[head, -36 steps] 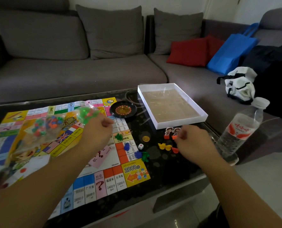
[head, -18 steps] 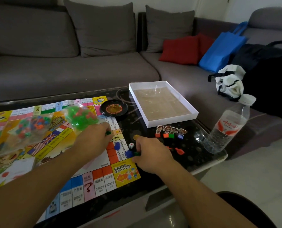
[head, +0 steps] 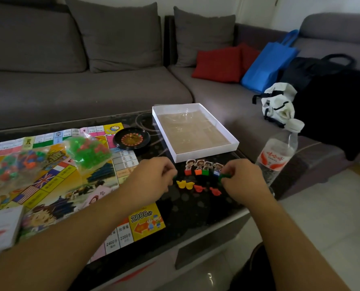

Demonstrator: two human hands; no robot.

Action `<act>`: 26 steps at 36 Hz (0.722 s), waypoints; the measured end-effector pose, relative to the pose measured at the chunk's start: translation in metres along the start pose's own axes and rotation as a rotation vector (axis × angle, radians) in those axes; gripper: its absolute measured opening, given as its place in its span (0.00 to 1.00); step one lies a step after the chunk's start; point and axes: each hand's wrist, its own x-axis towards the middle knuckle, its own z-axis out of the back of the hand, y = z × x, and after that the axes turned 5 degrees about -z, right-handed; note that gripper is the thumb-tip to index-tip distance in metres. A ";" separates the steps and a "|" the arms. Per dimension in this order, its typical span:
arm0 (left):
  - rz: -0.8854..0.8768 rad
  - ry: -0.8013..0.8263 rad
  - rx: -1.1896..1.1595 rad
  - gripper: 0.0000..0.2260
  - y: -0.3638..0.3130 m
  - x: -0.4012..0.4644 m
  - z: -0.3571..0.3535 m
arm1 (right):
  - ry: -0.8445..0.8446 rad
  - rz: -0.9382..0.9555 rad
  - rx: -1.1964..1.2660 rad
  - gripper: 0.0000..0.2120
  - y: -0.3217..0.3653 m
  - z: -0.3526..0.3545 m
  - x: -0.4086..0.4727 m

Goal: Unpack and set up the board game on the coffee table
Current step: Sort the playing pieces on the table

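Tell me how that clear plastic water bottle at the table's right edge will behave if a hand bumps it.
The clear plastic water bottle looks tall and narrow, so it would probably tip rather than slide. It stands close to the dark glass coffee table's right edge, so a fall could carry it off. The white cap appears on, so spilling seems unlikely, and it would likely roll once down.

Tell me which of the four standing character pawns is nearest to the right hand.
The cardboard character pawn on the blue base, the right end of the row, beside the right hand. The other pawns stand on red, orange and green bases, further left.
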 end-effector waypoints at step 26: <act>0.073 0.112 -0.310 0.05 -0.022 -0.004 -0.009 | 0.146 0.276 0.303 0.07 0.024 -0.024 -0.020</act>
